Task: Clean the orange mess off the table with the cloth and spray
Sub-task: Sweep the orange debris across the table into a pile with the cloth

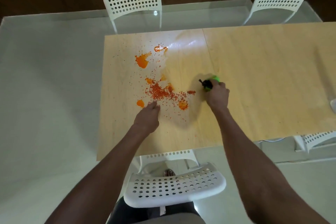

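An orange mess (160, 91) of blobs and crumbs is scattered over the left part of the light wooden table (254, 78). My right hand (217, 95) grips a green spray bottle (211, 82) with a black nozzle that points left toward the mess. My left hand (148, 114) rests on the table at the near edge of the mess, its fingertips touching the crumbs. A damp, shiny patch lies just right of the mess. No cloth is in view.
A white perforated chair (174, 185) stands between me and the table's near edge. Two more white chairs (133, 0) (281, 0) stand at the far side, and another (316, 140) at the right. A pale object (333, 105) peeks in at the right frame edge.
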